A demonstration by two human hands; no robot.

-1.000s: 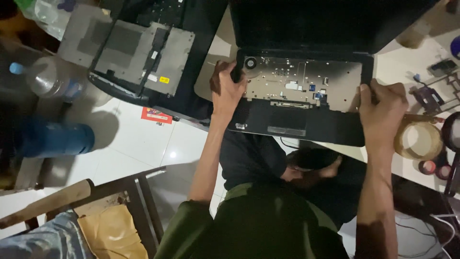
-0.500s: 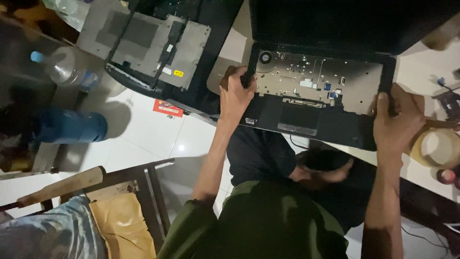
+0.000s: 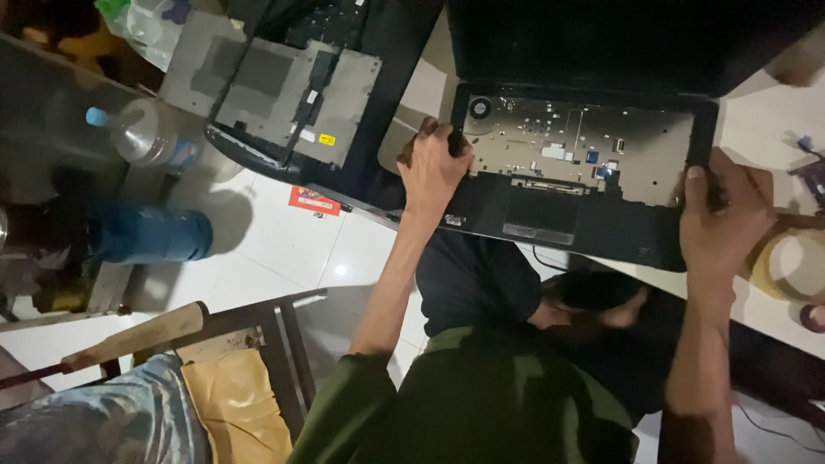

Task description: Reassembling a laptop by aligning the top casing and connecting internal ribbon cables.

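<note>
Your left hand (image 3: 432, 167) grips the left edge of the black opened laptop base with its keyboard removed (image 3: 584, 172); your right hand (image 3: 718, 219) grips its right edge. The base sits at 1 o'clock, held above the white tabletop (image 3: 778, 112).

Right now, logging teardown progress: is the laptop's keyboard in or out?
Out: the laptop held by both hands shows a bare metal tray where keys would sit.

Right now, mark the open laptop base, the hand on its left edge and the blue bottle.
open laptop base (image 3: 584, 159), head view, on the bare metal tray where keys would sit.
left hand (image 3: 432, 172), head view, on its back.
blue bottle (image 3: 150, 234), head view, on its side wall.
</note>
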